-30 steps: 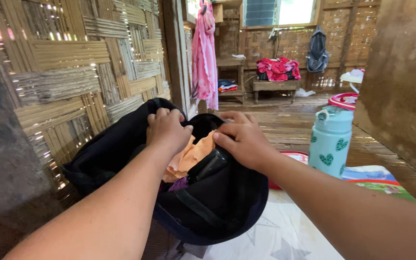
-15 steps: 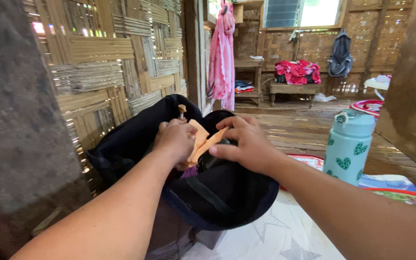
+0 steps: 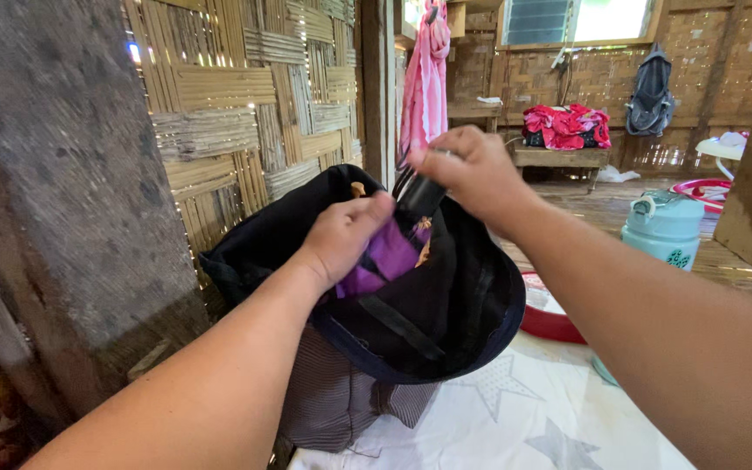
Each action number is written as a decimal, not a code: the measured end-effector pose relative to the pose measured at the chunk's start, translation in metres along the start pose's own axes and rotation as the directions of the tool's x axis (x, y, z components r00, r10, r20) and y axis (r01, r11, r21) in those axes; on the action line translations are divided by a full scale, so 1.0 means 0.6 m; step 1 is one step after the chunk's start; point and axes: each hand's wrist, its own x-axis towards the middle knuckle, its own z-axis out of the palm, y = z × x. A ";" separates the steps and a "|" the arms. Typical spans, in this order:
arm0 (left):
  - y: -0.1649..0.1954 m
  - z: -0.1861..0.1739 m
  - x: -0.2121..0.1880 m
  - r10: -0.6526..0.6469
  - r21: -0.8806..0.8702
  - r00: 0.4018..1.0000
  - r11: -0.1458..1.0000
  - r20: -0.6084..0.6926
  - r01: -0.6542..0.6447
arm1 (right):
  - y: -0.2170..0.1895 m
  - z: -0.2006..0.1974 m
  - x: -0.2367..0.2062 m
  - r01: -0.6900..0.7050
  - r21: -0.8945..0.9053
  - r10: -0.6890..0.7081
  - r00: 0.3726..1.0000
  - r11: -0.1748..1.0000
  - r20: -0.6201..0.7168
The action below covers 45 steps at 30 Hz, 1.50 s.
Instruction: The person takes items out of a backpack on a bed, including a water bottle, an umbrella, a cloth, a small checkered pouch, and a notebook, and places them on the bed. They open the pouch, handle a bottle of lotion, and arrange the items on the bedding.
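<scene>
A woven bamboo wall [image 3: 245, 96] fills the nine-to-twelve o'clock side; at centre sits a black backpack [image 3: 446, 322], its mouth gaping toward twelve o'clock; the left hand [image 3: 341, 239] presses fingers closed on purple cloth [image 3: 389, 257] inside it; the right hand [image 3: 472, 170], at one o'clock, pinches the bag's black strap [image 3: 418, 196]; a teal jug [image 3: 665, 231] stands at three o'clock.

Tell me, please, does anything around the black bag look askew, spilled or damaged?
Nothing stands out. The left hand presses purple cloth into the open black bag while the right hand lifts its strap.
</scene>
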 end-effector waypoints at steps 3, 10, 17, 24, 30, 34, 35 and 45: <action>0.016 0.001 -0.013 0.087 0.049 0.993 0.995 0.085 -0.091 | -0.012 -0.011 0.009 -0.021 0.084 0.024 0.999 0.996 -0.038; 0.047 0.006 -0.002 0.131 0.194 0.983 0.969 0.129 -0.155 | -0.022 -0.017 -0.004 -0.185 0.301 0.190 0.982 0.935 0.012; 0.128 0.038 0.021 0.077 -0.004 0.997 0.997 0.015 -0.077 | -0.004 -0.073 -0.037 -0.250 0.365 0.226 0.968 0.897 0.108; 0.275 0.104 0.105 0.423 0.154 0.873 0.905 -0.244 -0.395 | 0.004 -0.162 -0.068 -0.214 0.429 0.139 0.970 0.878 0.200; 0.324 0.224 0.127 0.300 0.014 0.878 0.948 -0.374 -0.318 | -0.013 -0.242 -0.144 -0.211 0.510 0.082 0.961 0.834 0.264; 0.318 0.301 0.123 0.095 -0.212 0.896 0.956 -0.434 -0.204 | -0.022 -0.286 -0.191 -0.056 0.426 0.000 0.991 0.903 0.131; 0.316 0.319 0.120 0.039 -0.241 0.899 0.958 -0.436 -0.158 | -0.020 -0.301 -0.202 -0.029 0.340 -0.002 0.996 0.940 0.089; 0.305 0.444 0.049 0.159 -0.559 0.944 0.772 -0.290 -0.301 | 0.020 -0.379 -0.251 -0.217 0.009 0.217 0.971 0.976 -0.098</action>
